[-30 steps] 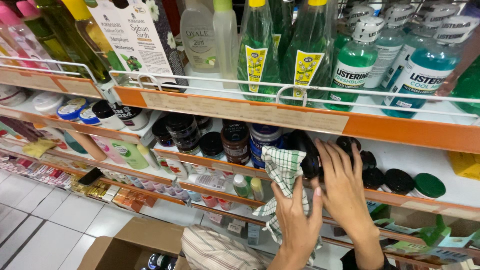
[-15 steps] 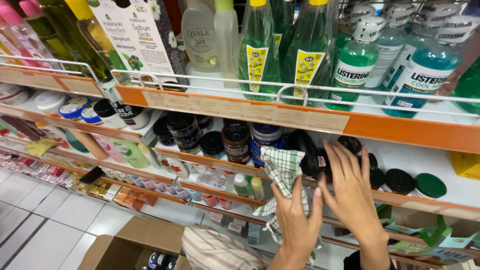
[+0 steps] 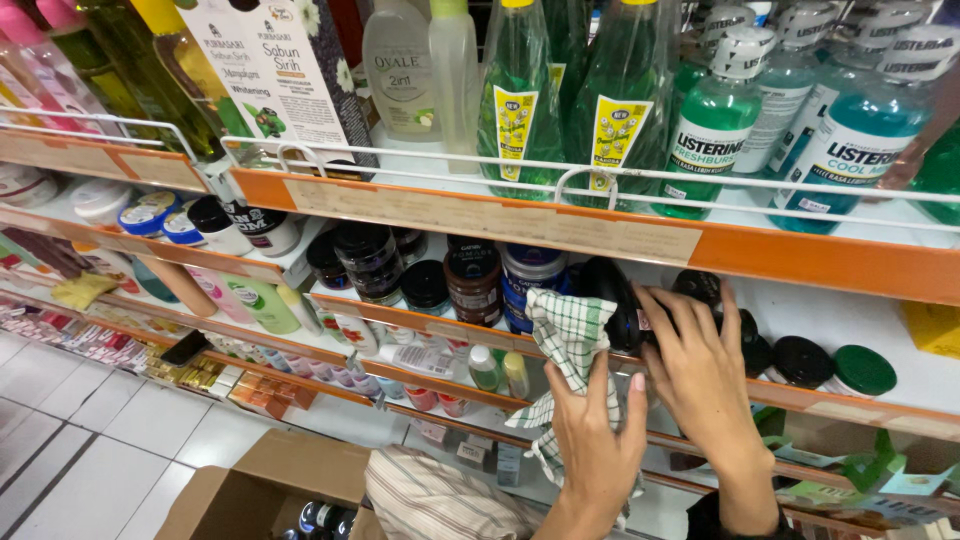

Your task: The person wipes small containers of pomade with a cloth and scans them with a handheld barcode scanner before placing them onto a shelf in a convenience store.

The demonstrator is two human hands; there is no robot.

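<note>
Our right hand [image 3: 700,375] has slid further onto the dark jars [image 3: 625,305] on the middle shelf [image 3: 880,415], fingers spread over them. Our left hand [image 3: 597,435] is clamped on the green-checked cloth [image 3: 568,335], pressed against a jar.

Shop aisle, stocked toiletry shelves [image 3: 500,225]

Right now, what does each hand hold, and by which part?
The left hand grips a green-checked cloth by its lower part, bunched in the fingers. The right hand rests on a black jar at its side; a full grip cannot be told.
</note>
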